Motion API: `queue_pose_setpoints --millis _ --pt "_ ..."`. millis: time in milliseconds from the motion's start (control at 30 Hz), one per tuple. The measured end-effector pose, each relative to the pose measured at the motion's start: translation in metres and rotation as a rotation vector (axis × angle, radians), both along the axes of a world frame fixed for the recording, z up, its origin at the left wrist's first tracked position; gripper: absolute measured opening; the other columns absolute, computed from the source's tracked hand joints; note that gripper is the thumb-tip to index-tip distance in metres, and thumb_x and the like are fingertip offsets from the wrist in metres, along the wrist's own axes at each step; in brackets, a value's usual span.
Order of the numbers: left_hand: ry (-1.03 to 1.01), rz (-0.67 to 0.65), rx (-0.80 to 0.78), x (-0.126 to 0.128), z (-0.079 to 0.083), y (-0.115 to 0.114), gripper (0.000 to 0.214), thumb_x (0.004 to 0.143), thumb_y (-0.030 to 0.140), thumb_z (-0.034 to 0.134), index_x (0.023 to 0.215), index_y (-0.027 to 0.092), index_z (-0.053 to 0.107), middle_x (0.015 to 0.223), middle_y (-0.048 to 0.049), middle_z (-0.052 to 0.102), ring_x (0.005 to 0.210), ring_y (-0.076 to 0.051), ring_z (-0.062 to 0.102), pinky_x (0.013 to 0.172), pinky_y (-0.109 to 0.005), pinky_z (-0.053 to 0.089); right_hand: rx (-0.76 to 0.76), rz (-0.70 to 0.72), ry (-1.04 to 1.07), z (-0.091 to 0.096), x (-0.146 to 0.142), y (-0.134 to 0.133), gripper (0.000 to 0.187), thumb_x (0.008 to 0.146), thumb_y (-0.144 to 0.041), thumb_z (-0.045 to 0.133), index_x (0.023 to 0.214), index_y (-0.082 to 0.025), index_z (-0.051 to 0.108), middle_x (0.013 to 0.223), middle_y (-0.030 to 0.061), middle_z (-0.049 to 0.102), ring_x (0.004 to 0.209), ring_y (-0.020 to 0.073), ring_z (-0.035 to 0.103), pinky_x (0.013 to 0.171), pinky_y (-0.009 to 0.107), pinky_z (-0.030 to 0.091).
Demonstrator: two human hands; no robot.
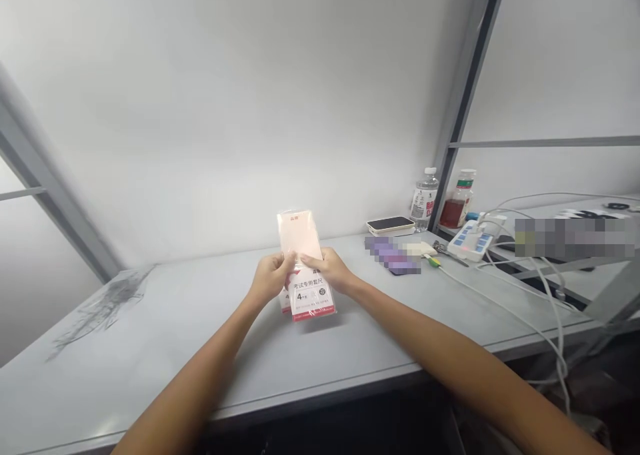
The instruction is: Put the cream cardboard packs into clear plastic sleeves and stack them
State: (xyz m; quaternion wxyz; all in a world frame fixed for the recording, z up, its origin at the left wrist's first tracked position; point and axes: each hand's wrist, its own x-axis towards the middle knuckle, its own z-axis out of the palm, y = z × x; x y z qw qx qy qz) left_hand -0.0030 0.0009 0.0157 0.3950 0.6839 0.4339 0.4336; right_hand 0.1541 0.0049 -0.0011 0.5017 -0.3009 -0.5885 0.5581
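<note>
Both my hands hold a clear plastic packet (302,241) with a pale pink card at the top and a white and red label at the bottom. My left hand (269,276) pinches its left side, fingers closed. On the right side, my right hand (331,269) grips it with the thumb on the front. The packet stands upright, just above the grey table (165,335). A second similar packet seems to lie behind its lower edge.
A tangle of thin grey wire (103,305) lies at the table's left. At the back right are a flat dark-topped device (391,225), two bottles (425,199), a white power strip (470,240) with cables, and grey frame posts.
</note>
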Motion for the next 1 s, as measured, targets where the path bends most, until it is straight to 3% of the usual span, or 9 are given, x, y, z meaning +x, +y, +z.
queue_pose_setpoints --millis 567,700,867,1000 --pt "-0.142 -0.088 -0.122 0.0 -0.005 0.004 0.036 0.073 0.049 0.056 0.062 0.015 0.055 0.057 0.0004 0.056 0.051 -0.01 0.05 0.048 -0.022 0.036 -0.042 0.003 0.04 0.0 -0.001 -0.002 0.032 0.066 -0.044 0.068 0.072 -0.012 0.066 0.067 0.0061 0.066 0.061 0.0183 0.061 0.056 0.029 0.046" --pt "-0.116 -0.097 -0.106 -0.002 -0.005 0.006 0.04 0.074 0.051 0.054 0.058 0.015 0.051 0.05 0.0016 0.05 0.044 -0.008 0.044 0.044 -0.022 0.033 -0.047 0.013 0.028 0.0 -0.002 -0.002 0.034 0.069 -0.046 0.065 0.075 -0.012 0.065 0.07 0.0073 0.067 0.064 0.0193 0.062 0.06 0.03 0.047" --pt "0.111 0.073 -0.091 -0.01 -0.003 0.01 0.048 0.074 0.06 0.046 0.053 0.017 0.047 0.048 -0.0004 0.05 0.04 -0.01 0.043 0.04 -0.023 0.031 -0.129 -0.072 -0.056 -0.002 -0.003 0.005 0.031 0.076 -0.046 0.057 0.075 -0.015 0.061 0.071 0.0057 0.066 0.06 0.0158 0.06 0.053 0.026 0.045" --pt "0.414 0.259 -0.068 -0.019 -0.011 0.021 0.055 0.074 0.067 0.035 0.048 0.019 0.042 0.05 -0.004 0.054 0.041 -0.012 0.047 0.044 -0.026 0.034 -0.149 -0.098 -0.391 -0.01 0.005 0.017 0.028 0.076 -0.041 0.058 0.083 -0.015 0.058 0.069 0.0061 0.065 0.052 0.0144 0.058 0.044 0.023 0.041"
